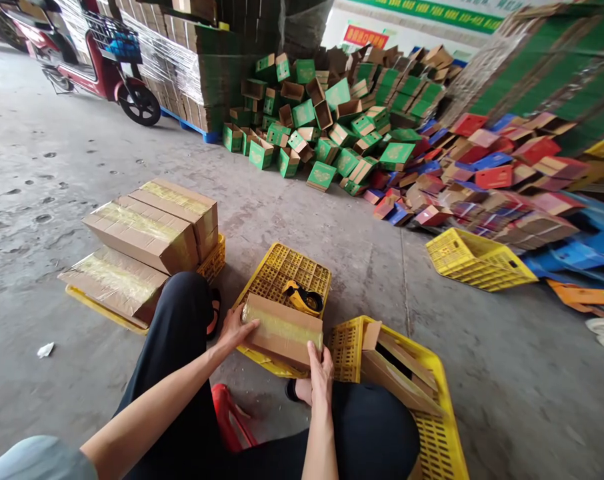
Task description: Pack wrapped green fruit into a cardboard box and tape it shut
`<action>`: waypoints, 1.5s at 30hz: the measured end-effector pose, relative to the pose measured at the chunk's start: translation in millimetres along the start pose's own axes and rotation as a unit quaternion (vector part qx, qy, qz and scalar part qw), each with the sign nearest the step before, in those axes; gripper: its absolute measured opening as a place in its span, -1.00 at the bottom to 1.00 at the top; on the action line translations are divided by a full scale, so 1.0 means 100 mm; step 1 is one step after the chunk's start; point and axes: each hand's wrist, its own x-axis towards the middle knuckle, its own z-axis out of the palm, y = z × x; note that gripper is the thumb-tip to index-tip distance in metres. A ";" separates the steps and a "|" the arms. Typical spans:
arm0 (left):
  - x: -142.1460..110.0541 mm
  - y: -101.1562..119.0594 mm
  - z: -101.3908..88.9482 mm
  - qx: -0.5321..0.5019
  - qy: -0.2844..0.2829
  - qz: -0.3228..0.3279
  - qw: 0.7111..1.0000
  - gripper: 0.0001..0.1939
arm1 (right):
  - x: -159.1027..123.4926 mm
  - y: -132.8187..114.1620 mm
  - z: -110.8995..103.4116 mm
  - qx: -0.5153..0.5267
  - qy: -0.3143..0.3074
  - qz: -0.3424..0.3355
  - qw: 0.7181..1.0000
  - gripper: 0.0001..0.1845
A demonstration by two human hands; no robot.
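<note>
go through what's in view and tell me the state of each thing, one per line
taped carton: closed, tape along the top, lying on the overturned crate
left hand: pressed on the carton's left end
right hand: gripping the carton's near right edge
tape dispenser: lying on the overturned crate, untouched
overturned crate: upside down
yellow crate at right: upright, holding open cartons
sealed cartons: stacked, taped shut
green boxes: heaped, many open
</note>
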 end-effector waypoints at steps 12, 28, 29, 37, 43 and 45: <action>-0.02 0.16 -0.02 0.040 -0.028 0.021 0.999 -0.28 | -0.35 -0.28 0.40 -0.205 0.037 -0.182 0.961 -0.27; 0.13 0.02 -0.02 -0.023 0.012 -0.032 0.999 -0.39 | -0.74 -0.80 1.16 -0.283 -0.089 -0.322 0.899 -0.37; 0.15 0.00 -0.02 -0.029 0.012 -0.040 0.999 -0.37 | -0.76 -0.84 1.20 -0.281 -0.097 -0.330 0.896 -0.38; 0.25 -0.25 0.01 -0.097 0.021 -0.083 0.992 -0.29 | -0.76 -1.11 1.30 -0.274 -0.157 -0.338 0.887 -0.41; 0.27 -0.35 0.02 -0.106 0.026 -0.074 0.991 -0.30 | -0.69 -1.02 1.10 -0.291 -0.140 -0.340 0.883 -0.43; 0.26 -0.34 0.02 -0.088 0.027 -0.075 0.993 -0.33 | -0.63 -0.92 0.95 -0.298 -0.124 -0.320 0.891 -0.43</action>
